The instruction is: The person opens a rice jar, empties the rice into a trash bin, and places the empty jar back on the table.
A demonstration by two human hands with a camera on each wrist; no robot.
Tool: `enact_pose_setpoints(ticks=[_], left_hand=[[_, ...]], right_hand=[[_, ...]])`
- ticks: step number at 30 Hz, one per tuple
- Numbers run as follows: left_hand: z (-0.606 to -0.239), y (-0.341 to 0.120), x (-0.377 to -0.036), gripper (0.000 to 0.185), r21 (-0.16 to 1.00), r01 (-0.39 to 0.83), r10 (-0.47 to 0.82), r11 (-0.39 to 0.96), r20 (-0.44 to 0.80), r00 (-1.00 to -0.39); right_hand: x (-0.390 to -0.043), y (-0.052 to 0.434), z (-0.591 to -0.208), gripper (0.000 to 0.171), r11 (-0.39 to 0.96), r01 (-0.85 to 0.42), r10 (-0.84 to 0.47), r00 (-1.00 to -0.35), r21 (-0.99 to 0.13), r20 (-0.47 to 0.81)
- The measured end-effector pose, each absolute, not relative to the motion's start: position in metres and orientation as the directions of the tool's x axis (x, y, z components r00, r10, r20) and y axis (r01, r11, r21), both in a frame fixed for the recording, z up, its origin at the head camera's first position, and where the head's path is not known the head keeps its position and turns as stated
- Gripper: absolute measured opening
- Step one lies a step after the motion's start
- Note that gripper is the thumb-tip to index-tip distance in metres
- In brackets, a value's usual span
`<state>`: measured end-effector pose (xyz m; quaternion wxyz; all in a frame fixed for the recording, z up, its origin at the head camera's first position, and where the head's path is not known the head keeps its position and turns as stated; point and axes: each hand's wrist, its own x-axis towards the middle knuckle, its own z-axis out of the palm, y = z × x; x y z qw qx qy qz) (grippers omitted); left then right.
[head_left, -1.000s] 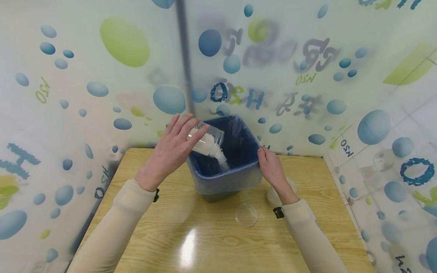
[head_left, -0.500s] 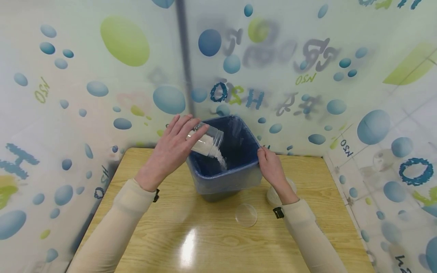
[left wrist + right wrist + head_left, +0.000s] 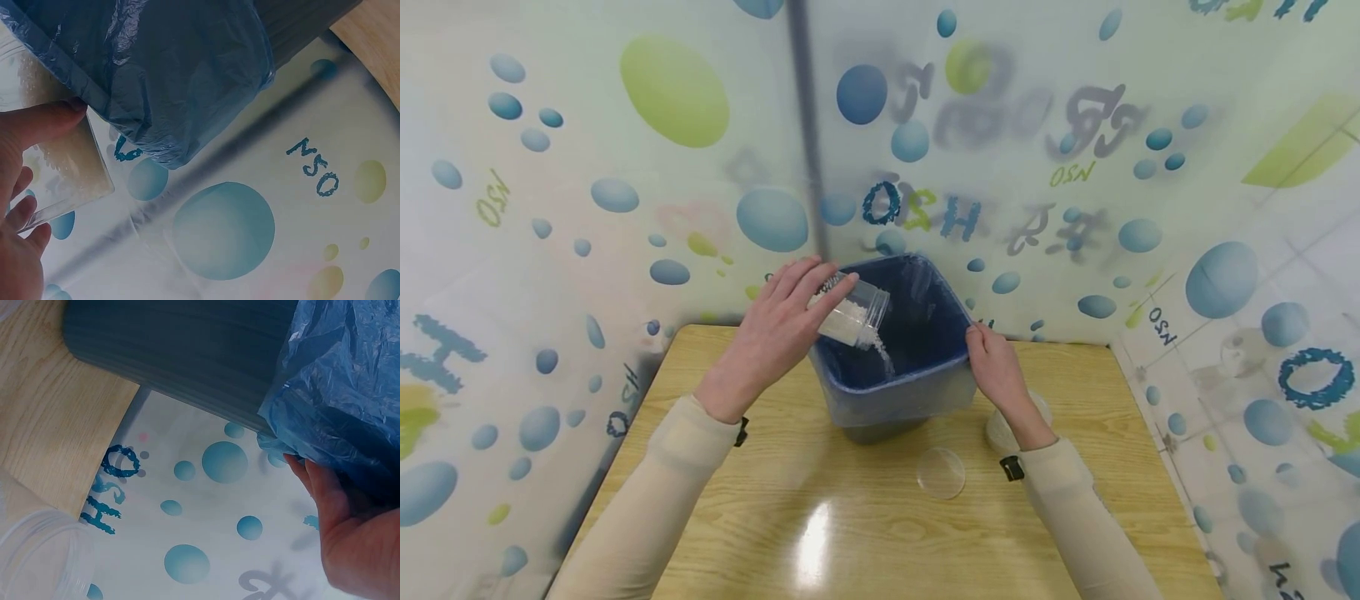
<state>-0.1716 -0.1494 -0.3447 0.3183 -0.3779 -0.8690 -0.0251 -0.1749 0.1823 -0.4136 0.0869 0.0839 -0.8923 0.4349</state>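
Observation:
My left hand (image 3: 778, 333) grips a clear jar (image 3: 872, 300) of white grains that look like rice. The jar is tipped, its mouth inside a bin (image 3: 872, 433) lined with a blue plastic bag (image 3: 895, 408). A thin stream of grains (image 3: 881, 352) falls from it into the bag. The left wrist view shows the thumb (image 3: 50, 122) across the jar's side and fingers below. My right hand (image 3: 996, 362) holds the bin's right rim, pinching the folded-over bag; in the right wrist view some of its fingers are hidden behind the bag (image 3: 350, 369).
A clear round lid (image 3: 940, 473) lies on the wooden table (image 3: 880, 533) in front of the bin. Another clear jar (image 3: 997, 431) stands to the right, partly under my right wrist. Patterned walls (image 3: 700, 200) enclose the table's back and sides.
The stream of grains has thinned and fewer grains show near the jar's mouth. My left hand has shifted very slightly with the jar; my right hand and the bin stay put.

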Motion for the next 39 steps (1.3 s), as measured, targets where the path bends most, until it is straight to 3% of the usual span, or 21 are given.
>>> enact_pose_setpoints(ticks=[7, 19, 28, 39], left_hand=[[-0.3453, -0.1508, -0.1709, 0.084, -0.205, 0.664, 0.637, 0.719, 0.575, -0.513], [-0.3459, -0.1508, -0.1695, 0.072, -0.175, 0.680, 0.612, 0.712, 0.628, -0.480], [-0.3449, -0.1505, -0.1675, 0.080, -0.171, 0.690, 0.615, 0.703, 0.632, -0.471], [-0.3436, -0.1511, -0.1666, 0.088, -0.285, 0.679, 0.688, 0.677, 0.572, -0.447]], right_hand=[[-0.1761, 0.1824, -0.4152, 0.038, 0.614, -0.229, -0.070, -0.969, -0.755, 0.236], [-0.1760, 0.1833, -0.4158, 0.038, 0.613, -0.231, -0.076, -0.969, -0.755, 0.234], [-0.1753, 0.1836, -0.4172, 0.038, 0.614, -0.229, -0.066, -0.969, -0.755, 0.240], [-0.1747, 0.1835, -0.4174, 0.037, 0.615, -0.226, -0.055, -0.968, -0.755, 0.245]])
